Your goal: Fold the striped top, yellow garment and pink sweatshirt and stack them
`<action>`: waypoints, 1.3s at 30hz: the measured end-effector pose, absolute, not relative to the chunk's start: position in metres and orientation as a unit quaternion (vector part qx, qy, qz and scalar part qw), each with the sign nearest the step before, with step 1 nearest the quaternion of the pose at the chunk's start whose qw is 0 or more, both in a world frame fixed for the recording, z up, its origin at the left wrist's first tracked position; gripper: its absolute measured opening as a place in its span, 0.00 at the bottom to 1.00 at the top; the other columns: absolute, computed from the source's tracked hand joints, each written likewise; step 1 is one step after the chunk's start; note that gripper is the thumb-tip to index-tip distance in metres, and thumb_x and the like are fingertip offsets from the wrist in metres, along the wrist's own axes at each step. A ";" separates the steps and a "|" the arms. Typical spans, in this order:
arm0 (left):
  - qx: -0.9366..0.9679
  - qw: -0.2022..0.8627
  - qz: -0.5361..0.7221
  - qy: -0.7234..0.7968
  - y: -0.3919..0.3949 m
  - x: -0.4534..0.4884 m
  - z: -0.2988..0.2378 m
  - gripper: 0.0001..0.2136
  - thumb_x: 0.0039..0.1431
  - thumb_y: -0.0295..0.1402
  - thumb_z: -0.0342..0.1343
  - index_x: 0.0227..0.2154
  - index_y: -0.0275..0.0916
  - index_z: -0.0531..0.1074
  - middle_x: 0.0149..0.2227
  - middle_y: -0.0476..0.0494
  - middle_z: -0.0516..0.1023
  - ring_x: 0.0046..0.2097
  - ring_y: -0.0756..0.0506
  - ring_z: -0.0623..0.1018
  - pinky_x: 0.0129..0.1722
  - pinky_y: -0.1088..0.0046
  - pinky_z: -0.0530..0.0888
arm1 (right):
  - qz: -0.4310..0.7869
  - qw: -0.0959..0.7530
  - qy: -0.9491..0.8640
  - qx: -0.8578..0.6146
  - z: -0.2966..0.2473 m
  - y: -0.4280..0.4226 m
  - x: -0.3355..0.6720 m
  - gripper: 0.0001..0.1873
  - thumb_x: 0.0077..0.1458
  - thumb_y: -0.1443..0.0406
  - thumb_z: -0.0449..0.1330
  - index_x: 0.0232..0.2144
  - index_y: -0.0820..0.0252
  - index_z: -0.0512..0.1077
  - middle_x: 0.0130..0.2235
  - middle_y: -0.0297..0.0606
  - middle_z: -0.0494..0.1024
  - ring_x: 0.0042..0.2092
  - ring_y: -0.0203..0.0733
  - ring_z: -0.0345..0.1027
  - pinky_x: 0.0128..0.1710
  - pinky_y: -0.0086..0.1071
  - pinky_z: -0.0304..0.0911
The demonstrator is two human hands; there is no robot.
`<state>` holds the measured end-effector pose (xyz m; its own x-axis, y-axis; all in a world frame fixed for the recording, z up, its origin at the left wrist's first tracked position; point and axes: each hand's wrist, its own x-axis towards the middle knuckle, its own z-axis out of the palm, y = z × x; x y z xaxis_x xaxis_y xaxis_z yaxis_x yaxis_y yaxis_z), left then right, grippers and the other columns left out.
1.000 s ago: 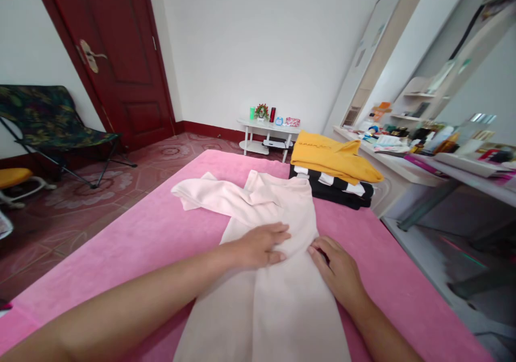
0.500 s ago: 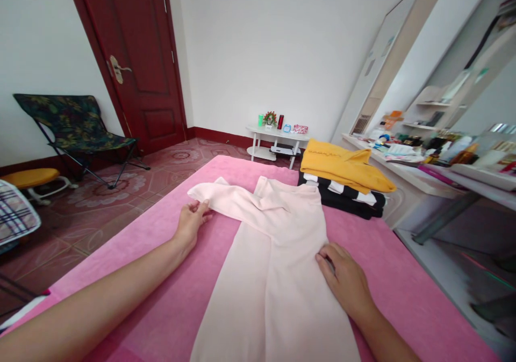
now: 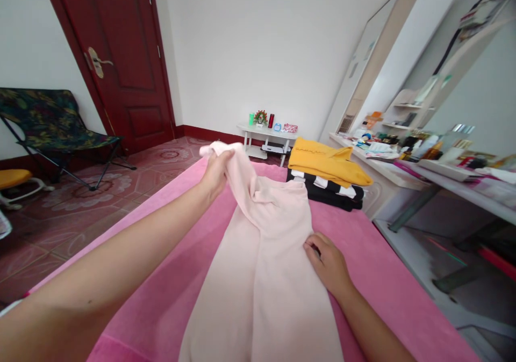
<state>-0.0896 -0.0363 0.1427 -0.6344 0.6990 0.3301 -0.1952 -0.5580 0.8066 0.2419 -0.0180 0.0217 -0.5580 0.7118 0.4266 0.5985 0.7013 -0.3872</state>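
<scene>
A pale pink long-sleeved top [image 3: 282, 265] lies lengthwise over the pink bed cover [image 3: 161, 276], its collar end pointing away from me. My left hand [image 3: 217, 171] is closed around one sleeve and holds it up off the bed, at the far left of the top. The raised sleeve [image 3: 237, 168] bends and creases where it meets the body of the top. On the right side edge, my right hand [image 3: 328, 260] rests with curled fingers, thumb and forefinger pinching the fabric.
Folded clothes stand beyond the top: a yellow garment [image 3: 326, 160] over black-and-white ones [image 3: 322, 193]. To the right is a cluttered dressing table [image 3: 395, 171]. Against the far wall sits a small white table [image 3: 266, 132]. A folding chair [image 3: 52, 131] stands left, near a red door [image 3: 116, 56].
My left hand has lifted the sleeve up and away from the bed, with its grip now further around the fabric. My right hand stays at the side edge. The view has turned slightly right.
</scene>
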 end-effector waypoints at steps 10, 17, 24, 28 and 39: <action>0.734 0.491 0.309 0.352 -0.177 -0.010 0.092 0.09 0.47 0.21 0.52 0.32 0.35 0.73 0.41 0.43 0.76 0.42 0.45 0.75 0.42 0.72 0.71 | 0.112 0.347 -0.869 -0.335 0.018 -0.018 0.245 0.13 0.56 0.65 0.49 0.26 0.60 0.72 0.30 0.34 0.73 0.33 0.38 0.65 0.31 0.28 0.63; 0.834 0.349 0.206 0.374 -0.205 0.002 0.097 0.26 0.40 0.24 0.61 0.47 0.43 0.70 0.51 0.43 0.71 0.50 0.41 0.71 0.53 0.65 0.65 | 0.139 0.315 -0.862 -0.371 0.020 -0.018 0.246 0.05 0.54 0.67 0.52 0.31 0.58 0.69 0.32 0.35 0.70 0.35 0.39 0.65 0.34 0.30 0.61; 0.868 0.341 0.228 0.280 -0.203 0.027 0.098 0.21 0.49 0.16 0.50 0.43 0.41 0.75 0.42 0.43 0.78 0.46 0.45 0.76 0.50 0.73 0.68 | 0.055 0.344 -0.898 -0.271 0.031 -0.036 0.246 0.23 0.57 0.67 0.52 0.55 0.51 0.63 0.58 0.41 0.61 0.56 0.45 0.59 0.53 0.40 0.60; 0.805 0.427 0.265 0.314 -0.206 0.009 0.110 0.18 0.50 0.16 0.49 0.40 0.37 0.76 0.40 0.42 0.79 0.43 0.47 0.77 0.45 0.75 0.71 | 0.035 0.320 -0.931 -0.173 0.033 -0.039 0.247 0.12 0.57 0.66 0.56 0.44 0.53 0.72 0.53 0.42 0.68 0.54 0.47 0.61 0.52 0.43 0.60; 0.733 0.510 0.202 0.402 -0.152 0.005 0.098 0.14 0.52 0.22 0.46 0.36 0.34 0.76 0.31 0.46 0.78 0.33 0.49 0.77 0.33 0.78 0.72 | 0.049 0.291 -0.945 -0.139 0.034 -0.048 0.243 0.10 0.56 0.63 0.53 0.36 0.59 0.73 0.32 0.40 0.73 0.31 0.39 0.66 0.31 0.32 0.61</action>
<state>0.0054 -0.1516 0.0981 0.5946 0.7960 -0.1136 0.3836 -0.1566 0.9101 0.2434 -0.0483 0.0335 -0.7924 0.2910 0.5361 0.2343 0.9567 -0.1730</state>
